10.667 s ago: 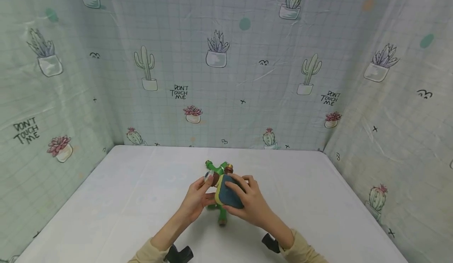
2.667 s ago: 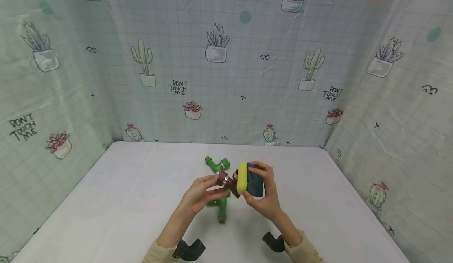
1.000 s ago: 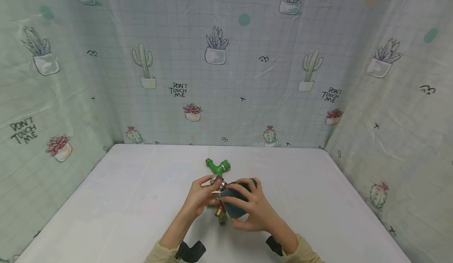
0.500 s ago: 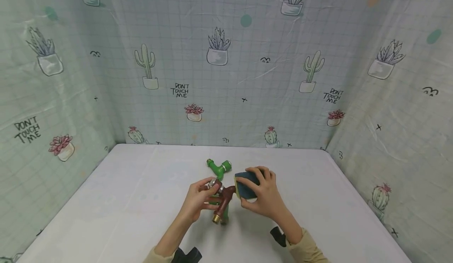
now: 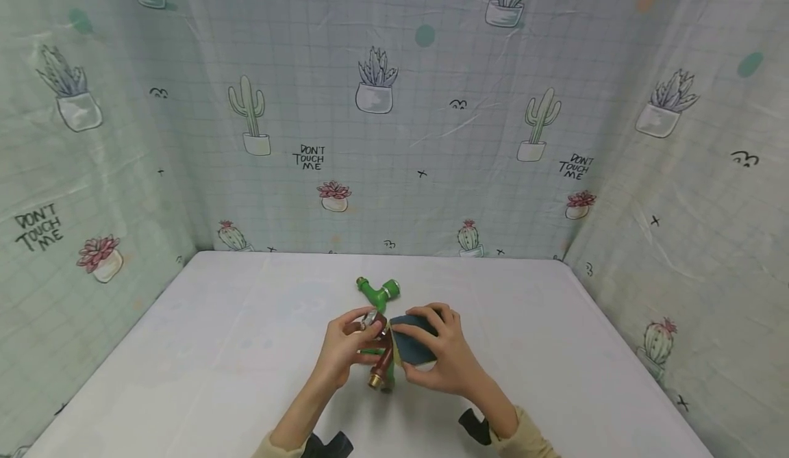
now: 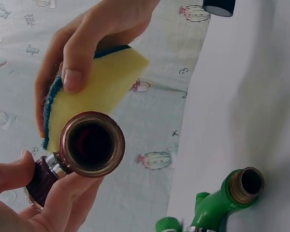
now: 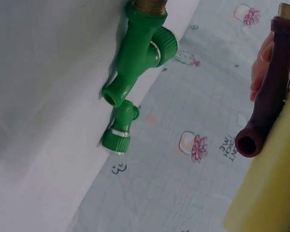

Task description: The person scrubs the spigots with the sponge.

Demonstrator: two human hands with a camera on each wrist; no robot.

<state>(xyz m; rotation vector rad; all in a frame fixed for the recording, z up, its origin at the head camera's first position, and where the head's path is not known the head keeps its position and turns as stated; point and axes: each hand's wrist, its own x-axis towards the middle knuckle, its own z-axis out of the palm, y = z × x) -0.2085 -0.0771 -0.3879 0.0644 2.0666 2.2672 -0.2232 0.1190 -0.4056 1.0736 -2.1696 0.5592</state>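
My left hand (image 5: 340, 350) pinches the ribbed knob of a brown tap (image 5: 383, 363) between thumb and fingers, holding it above the table. The tap's brass threaded end (image 5: 374, 380) points toward me, and its round opening faces the left wrist camera. A sponge (image 5: 411, 344), yellow with a dark blue scouring side, is gripped by my right hand (image 5: 448, 359). In the left wrist view its yellow face (image 6: 99, 94) lies right along the tap's body, the right thumb bent over its edge. The right wrist view shows the tap's narrow spout (image 7: 251, 140) beside the yellow foam.
Beyond the hands, a green tap (image 5: 377, 294) lies on the white table (image 5: 246, 355). Another green tap (image 7: 135, 53) lies nearer, mostly hidden beneath the brown one in the head view. Patterned cactus cloth (image 5: 407, 143) walls the back and sides. Black pieces (image 5: 474, 426) sit at the wrists.
Over the last half second the sponge has moved left and slightly down, back against the brown tap. Earlier the tap was turned differently, with its brass end pointing away. The left hand keeps hold of the knob.
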